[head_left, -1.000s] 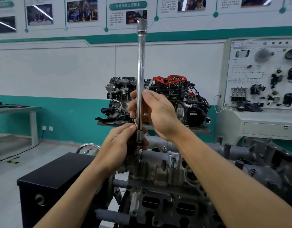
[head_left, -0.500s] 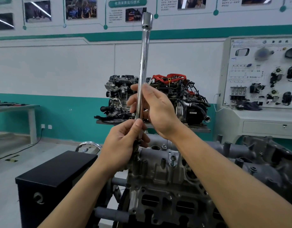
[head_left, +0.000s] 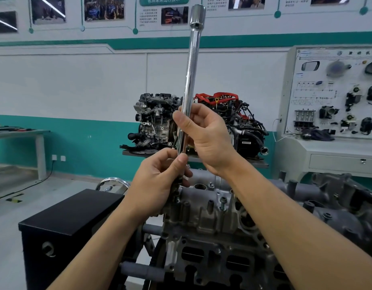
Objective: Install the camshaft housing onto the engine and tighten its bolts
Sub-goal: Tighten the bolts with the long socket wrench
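Observation:
A long chrome extension bar (head_left: 191, 80) stands nearly upright, leaning slightly right at the top, over the grey camshaft housing (head_left: 203, 214) on the engine. My right hand (head_left: 208, 139) grips the bar's middle. My left hand (head_left: 160, 181) pinches the bar's lower end just above the housing's left edge; the bar's tip is hidden behind my fingers. A bolt (head_left: 222, 203) stands in the housing to the right of my left hand.
A black cabinet (head_left: 72, 222) stands left of the engine. Two display engines (head_left: 201, 122) sit on a shelf behind. A training panel console (head_left: 335, 114) is at the right, and a grey table (head_left: 19, 139) stands at the far left.
The bar's top has tipped to the right. My left hand has slid up along its lower end, and my right hand has stayed around the middle.

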`<act>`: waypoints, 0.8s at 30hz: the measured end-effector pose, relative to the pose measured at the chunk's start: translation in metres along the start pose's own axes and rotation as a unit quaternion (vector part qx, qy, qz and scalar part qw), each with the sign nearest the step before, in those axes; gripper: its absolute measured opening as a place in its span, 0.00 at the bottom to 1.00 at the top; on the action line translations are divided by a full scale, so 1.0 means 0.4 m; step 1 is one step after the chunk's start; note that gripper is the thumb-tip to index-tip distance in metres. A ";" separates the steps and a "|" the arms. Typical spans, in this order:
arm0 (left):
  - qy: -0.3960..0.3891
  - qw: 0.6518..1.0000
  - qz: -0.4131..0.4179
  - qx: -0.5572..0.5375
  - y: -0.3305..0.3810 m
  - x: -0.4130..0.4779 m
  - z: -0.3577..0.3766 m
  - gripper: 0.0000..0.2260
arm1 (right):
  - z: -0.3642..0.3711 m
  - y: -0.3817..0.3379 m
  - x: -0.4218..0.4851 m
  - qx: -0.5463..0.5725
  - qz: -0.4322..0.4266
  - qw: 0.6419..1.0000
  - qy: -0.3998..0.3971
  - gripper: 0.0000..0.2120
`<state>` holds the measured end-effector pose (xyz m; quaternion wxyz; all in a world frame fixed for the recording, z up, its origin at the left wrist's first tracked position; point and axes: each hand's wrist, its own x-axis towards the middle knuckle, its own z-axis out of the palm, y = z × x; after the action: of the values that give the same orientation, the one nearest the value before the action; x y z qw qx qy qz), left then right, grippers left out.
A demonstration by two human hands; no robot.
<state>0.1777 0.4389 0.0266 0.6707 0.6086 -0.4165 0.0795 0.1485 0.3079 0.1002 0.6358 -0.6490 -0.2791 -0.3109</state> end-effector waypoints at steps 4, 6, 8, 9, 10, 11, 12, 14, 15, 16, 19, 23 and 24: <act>-0.011 1.000 0.001 -0.009 0.002 -0.002 0.001 0.15 | 0.002 -0.007 -0.002 0.012 0.045 0.998 -0.036 0.19; -0.015 1.000 -0.001 -0.007 0.003 -0.003 0.003 0.17 | 0.001 -0.010 -0.003 0.013 0.053 0.998 -0.045 0.21; -0.017 1.000 -0.009 -0.010 0.002 -0.004 0.002 0.19 | 0.003 -0.011 -0.004 0.015 0.050 0.998 -0.046 0.18; -0.016 1.000 -0.013 -0.013 0.003 -0.004 0.001 0.20 | 0.005 -0.010 -0.004 0.011 0.046 0.998 -0.041 0.17; -0.017 1.000 -0.017 -0.018 0.004 -0.004 -0.001 0.21 | 0.005 -0.010 -0.003 0.001 0.041 0.999 -0.034 0.15; -0.020 0.999 -0.019 -0.024 0.007 -0.004 -0.003 0.22 | 0.006 -0.010 -0.001 -0.010 0.034 0.999 -0.023 0.13; -0.026 0.999 -0.021 -0.029 0.009 -0.003 -0.007 0.23 | 0.005 -0.010 0.001 -0.019 0.026 0.999 -0.012 0.10; -0.033 0.999 -0.022 -0.032 0.012 -0.002 -0.012 0.21 | 0.003 -0.009 0.003 -0.015 0.008 1.000 0.009 0.07; -0.031 0.999 -0.019 -0.032 0.013 -0.001 -0.013 0.20 | 0.002 -0.008 0.003 -0.007 0.004 1.000 0.016 0.08; -0.026 0.999 -0.015 -0.033 0.011 0.000 -0.013 0.21 | 0.003 -0.008 0.003 -0.002 0.004 1.000 0.021 0.10; -0.018 0.999 -0.014 -0.031 0.005 0.001 -0.011 0.22 | 0.004 -0.005 0.002 -0.008 0.013 1.000 0.020 0.10; -0.023 0.999 -0.023 -0.034 0.000 -0.002 -0.014 0.16 | 0.003 -0.010 -0.005 -0.002 0.042 0.999 -0.030 0.12; -0.023 0.999 -0.027 -0.039 0.000 -0.003 -0.015 0.16 | 0.003 -0.013 -0.007 0.005 0.048 0.998 -0.041 0.14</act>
<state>0.1799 0.4445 0.0263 0.6858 0.5947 -0.4184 0.0310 0.1430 0.3093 0.1014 0.6413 -0.6704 -0.2754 -0.2516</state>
